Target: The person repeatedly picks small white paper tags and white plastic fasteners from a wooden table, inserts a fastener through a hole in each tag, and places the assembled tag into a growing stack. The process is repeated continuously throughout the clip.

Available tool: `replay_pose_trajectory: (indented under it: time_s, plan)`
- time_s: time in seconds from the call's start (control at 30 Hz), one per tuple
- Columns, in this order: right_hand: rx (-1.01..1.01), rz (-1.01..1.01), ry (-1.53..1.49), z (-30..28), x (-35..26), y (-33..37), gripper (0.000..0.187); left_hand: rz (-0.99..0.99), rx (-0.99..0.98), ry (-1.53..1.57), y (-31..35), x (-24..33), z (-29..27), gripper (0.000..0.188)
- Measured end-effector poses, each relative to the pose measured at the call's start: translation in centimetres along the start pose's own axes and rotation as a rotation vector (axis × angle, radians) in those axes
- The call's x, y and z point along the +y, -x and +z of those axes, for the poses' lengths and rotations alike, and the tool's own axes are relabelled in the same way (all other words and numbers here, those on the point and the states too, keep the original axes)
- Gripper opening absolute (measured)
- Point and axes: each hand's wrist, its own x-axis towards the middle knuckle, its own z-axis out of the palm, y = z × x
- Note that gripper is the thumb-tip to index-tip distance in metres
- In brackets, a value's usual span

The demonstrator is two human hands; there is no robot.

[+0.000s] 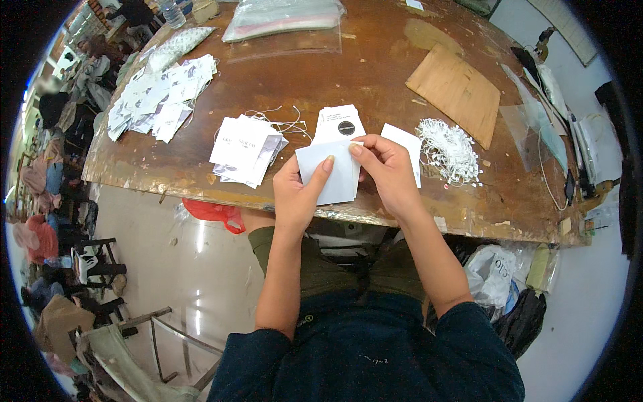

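1. Left hand (296,193), thumb and fingers closed, holds white cards (337,186) at frame centre; right hand (390,171) pinches their upper corner.
2. Strung tags (161,92) lie piled upper left.
3. Right of centre, loose strings (447,151) appear unused.

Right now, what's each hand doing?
Left hand: closed, holding the white card by its left side.
Right hand: closed, pinching the same card near its upper right corner.
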Motion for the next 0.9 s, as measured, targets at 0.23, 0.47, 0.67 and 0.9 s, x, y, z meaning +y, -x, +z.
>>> replay_pose_trajectory:
  time_s: [0.23,0.47,0.67,0.9]
  plan:
    - [-0.015,-0.001,0.034,-1.6,0.1,0.5,0.018,-0.048,0.015,0.028,-0.2,-0.2,1.0,0.023]
    - [0.71,-0.384,1.13,-12.6,-2.4,4.0,0.02,-0.044,0.001,-0.021,-0.7,-0.7,1.0,0.023]
    - [0.603,-0.03,1.633,-19.0,-1.5,8.6,0.018,-0.049,-0.061,-0.174,-0.4,-1.0,0.7,0.023]
    - [0.358,-0.096,1.394,-19.7,-3.3,8.0,0.011,-0.022,-0.034,-0.157,-0.4,-1.1,0.8,0.02]
